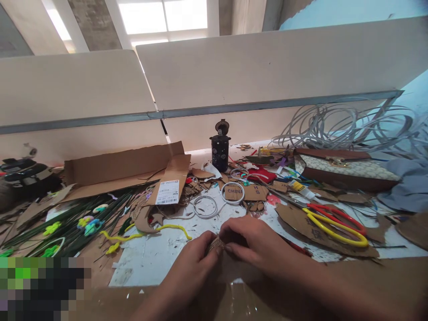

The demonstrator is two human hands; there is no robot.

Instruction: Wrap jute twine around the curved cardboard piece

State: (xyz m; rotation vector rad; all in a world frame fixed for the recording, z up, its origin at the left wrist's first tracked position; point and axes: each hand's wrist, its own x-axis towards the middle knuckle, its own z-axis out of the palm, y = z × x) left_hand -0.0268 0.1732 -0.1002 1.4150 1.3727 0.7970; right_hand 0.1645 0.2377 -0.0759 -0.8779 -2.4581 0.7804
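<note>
My left hand (pixel 192 263) and my right hand (pixel 249 238) meet at the near middle of the table. Pinched between their thumbs and fingers is a small brown piece of cardboard (pixel 216 244) with a rough, ridged surface; the fingers cover much of it. Just beyond the hands lie two white rings (pixel 205 207), and a crescent cut from cardboard (pixel 144 221) rests to their left. A yellow pipe cleaner (pixel 163 228) runs close to my left hand. Scissors with red and yellow handles (pixel 337 227) lie on a cardboard scrap to the right of my right hand.
A black bottle (pixel 220 151) stands upright with its lid raised. Behind the left side is an open cardboard box (pixel 123 167), near green stems and pipe-cleaner flowers (pixel 92 226). At right are a patterned handbag (pixel 347 174), a glue tube (pixel 302 191) and coiled white tubing (pixel 321 127).
</note>
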